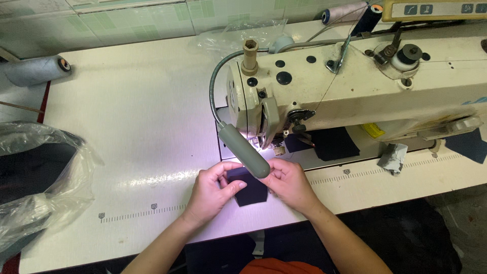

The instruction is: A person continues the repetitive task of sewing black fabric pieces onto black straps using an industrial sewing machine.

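A small piece of dark navy fabric (249,192) lies on the white table in front of the sewing machine's needle area (266,144). My left hand (212,192) pinches its left edge with thumb and fingers. My right hand (289,183) grips its right edge. A grey gooseneck lamp head (244,150) hangs just above the fabric and hides its top part. The lamp lights the table around the needle.
The cream sewing machine (355,86) fills the right half of the table (132,127). More dark fabric (329,143) lies under its arm. A clear plastic bag (35,177) sits at the left edge. A grey thread cone (38,70) lies at far left, with spools (350,12) behind the machine.
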